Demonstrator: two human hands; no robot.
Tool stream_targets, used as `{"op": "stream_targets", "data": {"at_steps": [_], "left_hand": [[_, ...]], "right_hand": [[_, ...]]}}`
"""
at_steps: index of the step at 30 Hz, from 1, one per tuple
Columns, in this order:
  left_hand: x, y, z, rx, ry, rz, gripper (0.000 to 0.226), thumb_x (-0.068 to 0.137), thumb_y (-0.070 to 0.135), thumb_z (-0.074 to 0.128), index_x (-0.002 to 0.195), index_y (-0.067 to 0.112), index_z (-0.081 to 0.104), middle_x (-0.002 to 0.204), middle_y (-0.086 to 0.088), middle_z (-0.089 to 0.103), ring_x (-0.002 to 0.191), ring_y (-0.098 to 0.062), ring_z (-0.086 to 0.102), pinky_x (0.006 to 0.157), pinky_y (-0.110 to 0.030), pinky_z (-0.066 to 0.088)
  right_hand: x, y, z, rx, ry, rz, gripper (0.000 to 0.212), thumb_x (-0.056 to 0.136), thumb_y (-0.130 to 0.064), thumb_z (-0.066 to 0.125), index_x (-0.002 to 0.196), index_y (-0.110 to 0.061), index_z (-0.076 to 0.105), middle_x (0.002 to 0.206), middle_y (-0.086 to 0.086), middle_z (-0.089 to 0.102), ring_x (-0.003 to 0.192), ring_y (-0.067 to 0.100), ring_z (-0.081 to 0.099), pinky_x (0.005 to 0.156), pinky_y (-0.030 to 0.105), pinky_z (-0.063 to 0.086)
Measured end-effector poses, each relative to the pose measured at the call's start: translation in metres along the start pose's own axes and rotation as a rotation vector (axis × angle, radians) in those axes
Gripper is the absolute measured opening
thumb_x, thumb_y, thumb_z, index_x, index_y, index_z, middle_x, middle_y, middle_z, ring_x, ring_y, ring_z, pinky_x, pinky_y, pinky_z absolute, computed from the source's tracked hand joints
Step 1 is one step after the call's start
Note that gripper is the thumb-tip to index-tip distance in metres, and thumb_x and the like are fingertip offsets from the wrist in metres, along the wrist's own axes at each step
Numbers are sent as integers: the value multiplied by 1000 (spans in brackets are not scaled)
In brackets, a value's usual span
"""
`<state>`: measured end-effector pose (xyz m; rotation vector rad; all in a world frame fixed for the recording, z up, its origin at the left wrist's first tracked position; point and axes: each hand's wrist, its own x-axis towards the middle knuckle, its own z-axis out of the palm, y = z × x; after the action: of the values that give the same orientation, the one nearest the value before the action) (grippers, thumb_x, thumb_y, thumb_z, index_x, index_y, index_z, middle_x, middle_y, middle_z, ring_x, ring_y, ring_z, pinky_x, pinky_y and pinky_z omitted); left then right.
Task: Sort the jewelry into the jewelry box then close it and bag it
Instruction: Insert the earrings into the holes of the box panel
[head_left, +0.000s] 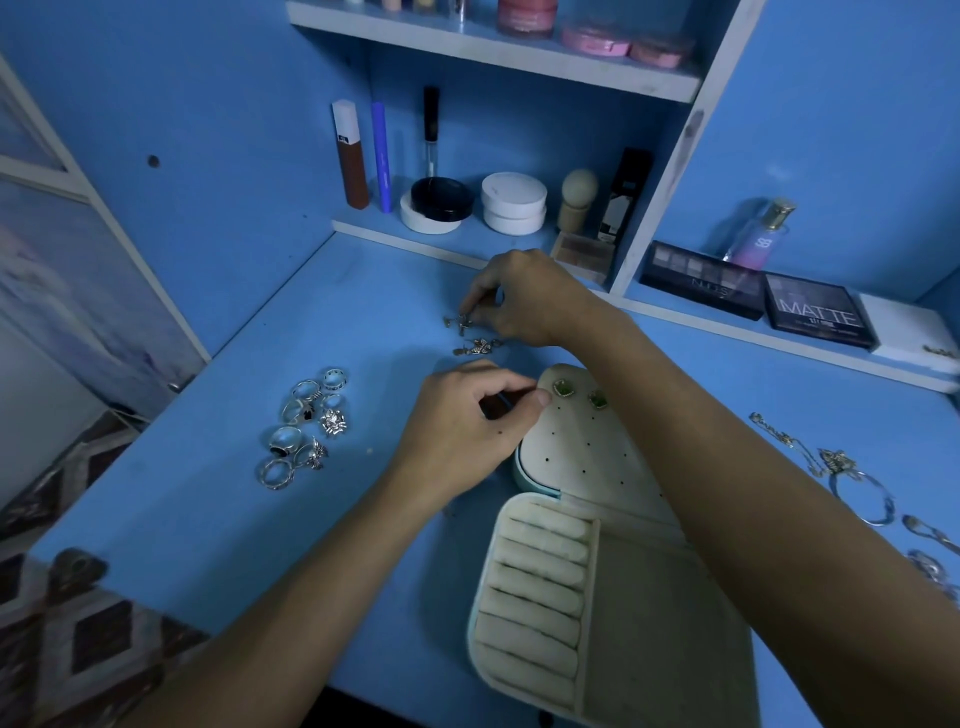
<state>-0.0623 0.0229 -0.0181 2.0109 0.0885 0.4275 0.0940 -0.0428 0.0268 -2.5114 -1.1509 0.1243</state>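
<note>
An open jewelry box (644, 597) lies on the blue desk, its ring rolls at the near left and its perforated earring panel (587, 447) raised at the far end. Two green stud earrings (563, 388) sit in the panel's top holes. My left hand (467, 421) grips the panel's top left edge with thumb and curled fingers. My right hand (524, 299) reaches beyond the box and pinches a small silver earring (460, 322) on the desk. Another silver earring (480, 347) lies just below it. A cluster of several silver rings (306, 428) lies left of the box.
Chains and bracelets (852, 483) lie at the right side of the desk. Eyeshadow palettes (815, 312) and cosmetic jars (511, 202) stand on the low shelf behind. A white-framed shelf upright (670, 171) rises behind my right hand. The desk's front edge (156, 597) runs at the lower left.
</note>
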Motion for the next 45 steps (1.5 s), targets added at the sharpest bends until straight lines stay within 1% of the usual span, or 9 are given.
{"op": "stream_targets", "data": {"at_steps": [7, 11, 18, 20, 23, 27, 34, 38, 45], "left_hand": [[0, 0, 0, -5, -2, 2, 6, 85, 22, 77, 86, 16, 79, 78, 10, 69, 75, -7, 65, 67, -13, 47], [0, 0, 0, -7, 4, 8, 6, 84, 22, 77, 85, 17, 79, 78, 9, 69, 74, -7, 64, 67, -13, 46], [0, 0, 0, -13, 0, 9, 7, 85, 22, 77, 85, 16, 79, 79, 9, 70, 74, -7, 64, 67, -14, 48], [0, 0, 0, -10, 3, 16, 6, 84, 22, 77, 84, 16, 79, 78, 8, 69, 74, -7, 64, 67, -16, 48], [0, 0, 0, -8, 10, 17, 5, 84, 21, 77, 83, 17, 78, 78, 8, 69, 74, -8, 64, 67, -15, 48], [0, 0, 0, -7, 5, 9, 5, 85, 22, 77, 84, 17, 79, 79, 9, 70, 75, -7, 65, 67, -14, 47], [0, 0, 0, -20, -14, -2, 5, 86, 24, 76, 87, 19, 79, 81, 9, 70, 77, -7, 65, 68, -14, 48], [-1, -1, -1, -16, -21, 5, 6, 87, 24, 75, 87, 19, 79, 81, 8, 70, 78, -7, 65, 69, -16, 49], [-1, -2, -2, 18, -18, 15, 4, 87, 26, 75, 88, 24, 78, 81, 13, 71, 81, -6, 65, 72, -20, 50]], "right_hand": [[4, -3, 1, 3, -20, 7, 18, 87, -18, 71, 99, -30, 77, 98, -6, 69, 89, 9, 58, 86, 27, 50], [4, -6, 0, -6, -49, -10, 15, 86, -21, 74, 96, -31, 79, 99, -6, 71, 93, 8, 60, 84, 24, 49], [4, -8, 2, -29, -57, -13, 13, 87, -18, 74, 93, -29, 79, 82, -17, 56, 90, 6, 56, 82, 24, 48], [4, -9, 2, -26, -46, -19, 13, 87, -17, 73, 91, -28, 79, 77, -18, 54, 83, 3, 54, 78, 20, 47], [3, -8, 1, -5, -25, -20, 15, 88, -14, 72, 90, -27, 78, 73, -19, 55, 71, -5, 51, 63, 5, 36], [3, -6, 1, 28, 21, -3, 18, 88, -10, 68, 87, -25, 77, 72, -19, 57, 66, -13, 50, 59, 3, 33], [-6, 0, -9, 86, 75, 22, 15, 90, -7, 66, 84, -20, 68, 78, -17, 62, 65, -8, 51, 60, 5, 35], [-18, 3, -20, 134, 140, 46, 11, 92, -5, 62, 93, -13, 70, 84, -8, 66, 79, 7, 60, 75, 22, 49], [-47, 10, -36, 221, 263, 73, 8, 94, -12, 63, 93, -17, 68, 88, -4, 67, 81, 11, 60, 69, 14, 44]]}}
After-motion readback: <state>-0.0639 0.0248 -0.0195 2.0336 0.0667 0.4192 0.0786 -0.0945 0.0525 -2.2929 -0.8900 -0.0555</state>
